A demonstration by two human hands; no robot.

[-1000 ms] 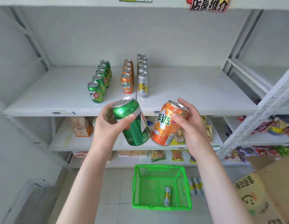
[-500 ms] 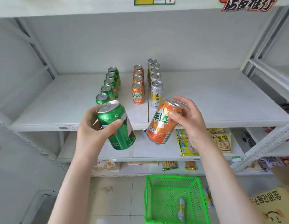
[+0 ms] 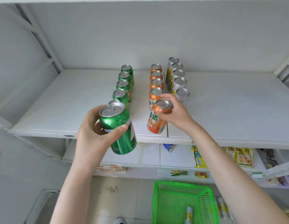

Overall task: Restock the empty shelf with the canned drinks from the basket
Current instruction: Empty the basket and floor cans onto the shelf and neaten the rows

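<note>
- Head view: our left hand curls round a green can, held tilted before the shelf edge, in front of the green row.
- Our right hand pinches an orange can near its top. The can is tilted at the front of the orange row; we cannot tell whether its base touches the shelf.
- Below, a slim can lies in the green basket.

Pale tiled floor lies under lower shelves holding snack packets.

front green can mostly hidden behind held can, basket cropped below
</note>
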